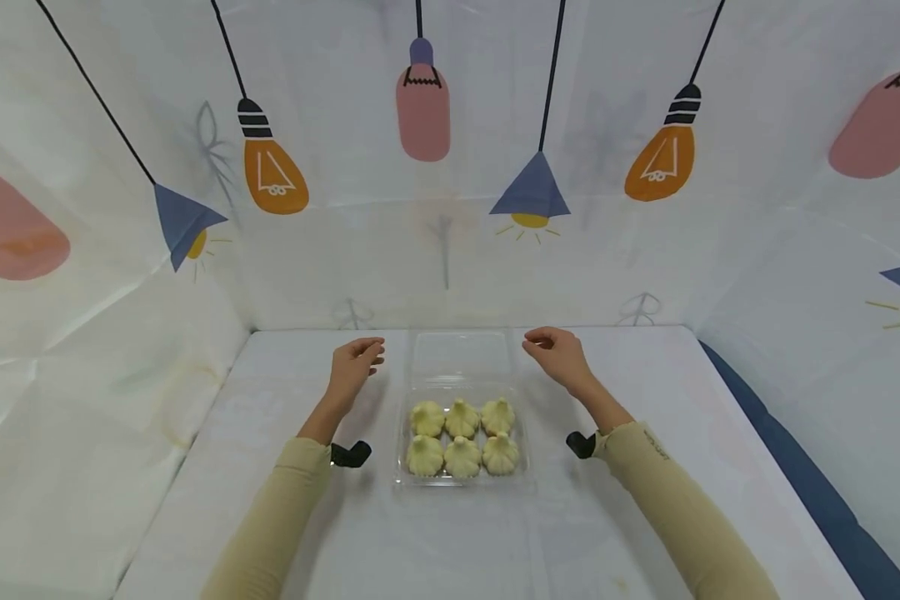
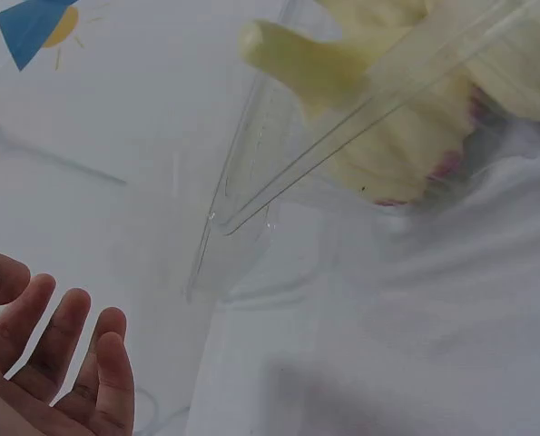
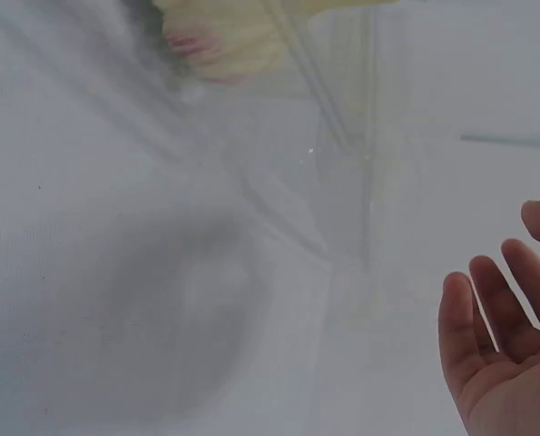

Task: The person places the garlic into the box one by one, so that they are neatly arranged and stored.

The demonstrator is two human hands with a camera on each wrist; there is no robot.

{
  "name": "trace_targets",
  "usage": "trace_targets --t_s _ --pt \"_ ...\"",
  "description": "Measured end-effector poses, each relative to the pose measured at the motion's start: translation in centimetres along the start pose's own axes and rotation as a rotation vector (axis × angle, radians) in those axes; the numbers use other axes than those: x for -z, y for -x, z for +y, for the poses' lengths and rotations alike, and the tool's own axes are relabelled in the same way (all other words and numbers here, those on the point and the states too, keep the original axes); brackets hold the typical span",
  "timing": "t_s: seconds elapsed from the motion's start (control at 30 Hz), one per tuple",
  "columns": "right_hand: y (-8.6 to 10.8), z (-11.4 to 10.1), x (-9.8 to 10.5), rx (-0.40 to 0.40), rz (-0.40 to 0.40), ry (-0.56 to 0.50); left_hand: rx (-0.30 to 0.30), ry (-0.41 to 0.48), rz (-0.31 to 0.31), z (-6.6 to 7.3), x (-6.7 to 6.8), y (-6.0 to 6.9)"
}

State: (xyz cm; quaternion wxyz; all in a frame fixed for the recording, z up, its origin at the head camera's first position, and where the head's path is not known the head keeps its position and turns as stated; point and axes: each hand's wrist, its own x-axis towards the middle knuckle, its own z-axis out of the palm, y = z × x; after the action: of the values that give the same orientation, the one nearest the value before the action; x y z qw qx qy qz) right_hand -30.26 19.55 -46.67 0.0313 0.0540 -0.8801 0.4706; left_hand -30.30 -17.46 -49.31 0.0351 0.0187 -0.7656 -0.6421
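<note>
A clear plastic clamshell box (image 1: 402,467) stands on the table with its transparent lid (image 1: 461,354) swung back at the far side. Inside sit several pale yellow garlic bulbs (image 1: 462,457) in two rows, also seen close up in the left wrist view as a bulb (image 2: 378,118) with purplish edges. My left hand (image 1: 354,367) hovers left of the lid, fingers loosely bent and holding nothing. On the other side, my right hand (image 1: 558,358) is raised near the lid's right edge, its relaxed fingers also without any object. Neither hand touches the box.
The white table (image 1: 450,550) reaches a back wall sheet (image 1: 330,258) printed with hanging lamps. Similar sheets enclose both sides. Dark blue fabric (image 1: 780,450) shows beyond the table's right edge. Each wrist wears a black camera mount (image 1: 351,454).
</note>
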Motion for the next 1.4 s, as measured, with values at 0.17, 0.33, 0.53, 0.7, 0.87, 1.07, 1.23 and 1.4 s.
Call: trace_targets --t_s 0.17,0.33,0.53,0.7,0.87,1.07,1.23,1.4 --pt "-1.3 2.1 -0.5 -0.115 -0.003 -0.012 0.123 -0.046 -0.113 -0.4 -0.8 -2.3" --pt "-2.1 3.5 -1.4 -0.204 0.006 -0.118 0.303 -0.037 -0.225 -0.7 -1.4 -3.8" --pt "-2.1 4.0 -2.4 -0.261 0.018 -0.237 0.398 0.062 -0.291 -0.5 -2.1 -4.3" --pt "-2.0 4.4 -3.4 -0.321 -0.01 -0.308 0.418 0.113 -0.222 -1.8 -2.6 -4.7" --pt "-1.9 4.7 -4.0 -0.349 -0.025 -0.351 0.399 0.116 -0.204 -2.6 -2.9 -4.4" --pt "-1.9 4.8 -4.1 -0.404 -0.02 -0.41 0.381 0.157 -0.2 -3.1 -3.2 -4.3" --pt "-1.9 4.5 -4.1 -0.415 -0.043 -0.485 0.363 0.146 -0.193 -2.8 -2.9 -4.0" --pt "-1.8 4.1 -4.0 -0.413 -0.031 -0.506 0.329 0.14 -0.222 -2.4 -2.7 -3.9"
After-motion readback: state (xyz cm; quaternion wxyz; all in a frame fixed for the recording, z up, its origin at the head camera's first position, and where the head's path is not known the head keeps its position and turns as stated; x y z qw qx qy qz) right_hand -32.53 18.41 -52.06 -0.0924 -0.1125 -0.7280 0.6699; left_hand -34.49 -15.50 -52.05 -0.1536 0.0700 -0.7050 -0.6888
